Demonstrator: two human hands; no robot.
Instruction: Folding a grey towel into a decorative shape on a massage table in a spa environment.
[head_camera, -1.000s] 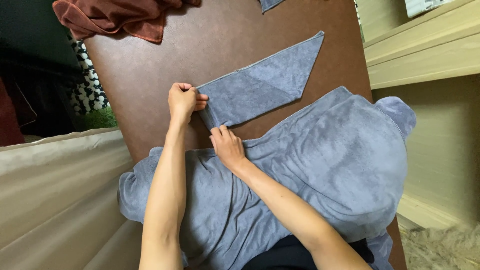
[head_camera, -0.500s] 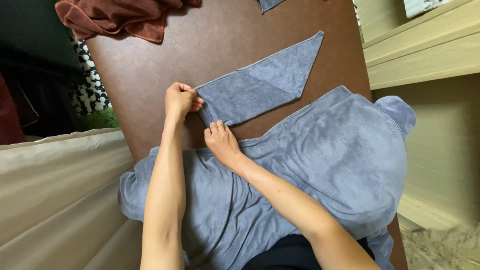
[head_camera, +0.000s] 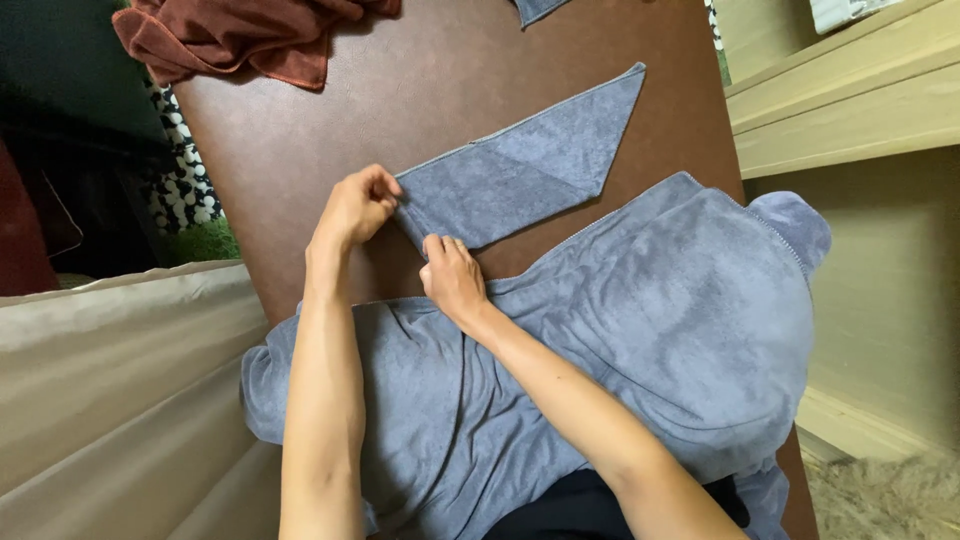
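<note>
The left hand (head_camera: 352, 208) pinches the near left corner of a folded grey-blue cloth (head_camera: 525, 165) between thumb and fingertips, its fingers closed on the fabric edge. The right hand (head_camera: 452, 275) presses down on the same end of the cloth just beside the left, fingers curled over the lower corner, so both hands hold that narrow end together. The cloth lies flat on the brown counter (head_camera: 330, 110), folded into a long band with a slanted far end that points toward the counter's right edge. Nearer the person, a large grey-blue towel (head_camera: 680, 320) of the same stuff spreads over the counter's near part and hangs off its near edge, and both forearms rest across it. At the far left corner of the counter lies a crumpled rust-red towel (head_camera: 230, 35). A corner of another grey-blue piece (head_camera: 538, 8) shows at the far edge. Left of the counter is a beige cushion (head_camera: 110, 370); to the right stands pale wooden shelving (head_camera: 850, 110).
</note>
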